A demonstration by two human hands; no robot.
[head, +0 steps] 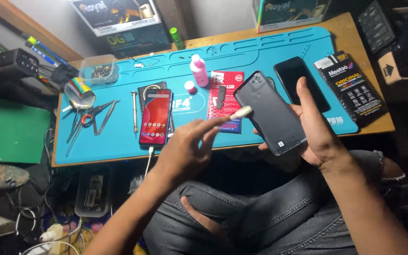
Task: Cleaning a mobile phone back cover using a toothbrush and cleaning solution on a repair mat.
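A person sits cross-legged in grey jeans before a low wooden counter (355, 28) covered by a blue work mat (119, 137). The right hand (315, 134) is closed around a dark grey phone back cover (267, 113), holding it tilted above the counter's front edge, camera cutout at the upper left. The left hand (190, 148) pinches a small pale brush-like tool (240, 113) between its fingers, with the tip touching the cover's left edge.

On the mat, a phone with a lit red screen (156, 116) lies left of the hands with a white cable at its bottom end. A screwdriver (135, 111) lies just beside it, with tweezers and scissors (90, 119) further left. A pink bottle (199, 71) stands near the middle, and a black phone (293, 75) lies face up behind the cover.
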